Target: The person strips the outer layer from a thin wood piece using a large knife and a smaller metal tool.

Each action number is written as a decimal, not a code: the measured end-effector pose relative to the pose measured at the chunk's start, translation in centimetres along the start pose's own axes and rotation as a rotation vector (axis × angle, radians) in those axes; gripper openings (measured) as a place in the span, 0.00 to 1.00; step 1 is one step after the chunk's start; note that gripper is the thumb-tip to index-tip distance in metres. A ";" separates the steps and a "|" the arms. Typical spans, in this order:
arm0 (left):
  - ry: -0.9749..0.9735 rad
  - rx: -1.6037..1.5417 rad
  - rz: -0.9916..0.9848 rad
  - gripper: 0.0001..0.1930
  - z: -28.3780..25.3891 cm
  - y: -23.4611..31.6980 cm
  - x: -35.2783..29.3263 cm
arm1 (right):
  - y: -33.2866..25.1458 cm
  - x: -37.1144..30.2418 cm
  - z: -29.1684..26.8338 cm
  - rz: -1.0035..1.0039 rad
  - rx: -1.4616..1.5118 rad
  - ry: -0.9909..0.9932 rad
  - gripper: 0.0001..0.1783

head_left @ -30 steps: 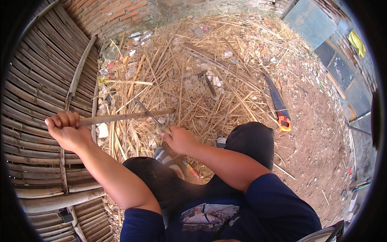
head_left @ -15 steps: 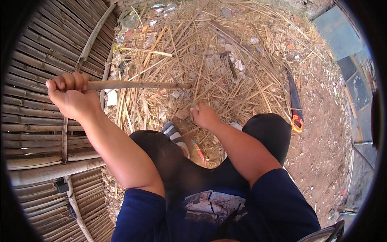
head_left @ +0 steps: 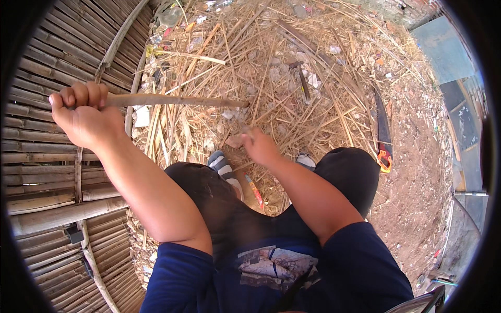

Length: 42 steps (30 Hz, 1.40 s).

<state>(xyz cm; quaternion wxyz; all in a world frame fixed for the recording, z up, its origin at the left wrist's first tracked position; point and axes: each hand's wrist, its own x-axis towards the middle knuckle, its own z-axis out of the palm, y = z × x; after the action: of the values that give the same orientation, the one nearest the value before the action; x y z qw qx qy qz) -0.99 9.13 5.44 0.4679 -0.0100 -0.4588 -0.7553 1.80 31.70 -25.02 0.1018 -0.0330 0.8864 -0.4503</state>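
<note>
My left hand (head_left: 86, 113) is raised beside the bamboo wall, its fingers wrapped round one end of a long wooden stick (head_left: 172, 100). The stick runs almost level to the right, its far end above the litter. Below that far end, my right hand (head_left: 261, 147) is closed round a thin knife-like tool (head_left: 239, 123). Motion smears its blade, which points up and left toward the stick; whether they touch I cannot tell. My fingers hide its handle.
Straw and split bamboo cover the ground. A hammer (head_left: 303, 82) lies ahead and a handsaw (head_left: 383, 130) to the right. Between my feet is a red-and-blue strip (head_left: 254, 191). The bamboo wall (head_left: 42, 130) borders the left; grey-blue panels (head_left: 443, 49) stand far right.
My left hand has shifted slightly up and left with the stick. My right hand has moved a little left, and the knife-like tool is more blurred. The whole view has shifted slightly.
</note>
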 end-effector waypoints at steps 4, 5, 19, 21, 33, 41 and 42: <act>-0.011 0.004 -0.001 0.17 -0.5 -0.1 0.1 | 5.2 3.6 -1.0 0.204 -0.166 -0.095 0.30; 0.008 -0.004 0.007 0.17 -0.3 -0.1 0.6 | 5.2 4.3 -1.0 0.265 -0.159 -0.105 0.30; 0.130 0.086 0.057 0.16 -1.7 -0.3 1.6 | 2.3 1.5 2.1 0.030 0.006 0.016 0.28; 0.147 0.088 0.056 0.16 -2.0 -0.1 1.7 | 5.3 1.6 1.7 0.123 -0.125 -0.007 0.29; 0.002 -0.024 -0.019 0.16 -2.8 0.1 1.9 | -3.6 1.7 -0.7 0.223 0.191 -0.089 0.32; -0.331 -0.195 -0.142 0.18 -3.8 0.2 2.0 | -11.7 -3.2 -4.2 -0.255 0.270 -0.135 0.25; -0.365 -0.216 -0.155 0.18 -3.9 0.3 2.1 | -11.0 -3.2 -4.2 -0.268 0.254 -0.116 0.25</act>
<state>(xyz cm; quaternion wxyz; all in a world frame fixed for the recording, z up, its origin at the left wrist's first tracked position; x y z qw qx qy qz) -0.37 4.86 4.32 0.3138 -0.1612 -0.4519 -0.8194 3.63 28.97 -13.24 0.0952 -0.1635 0.8028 -0.5655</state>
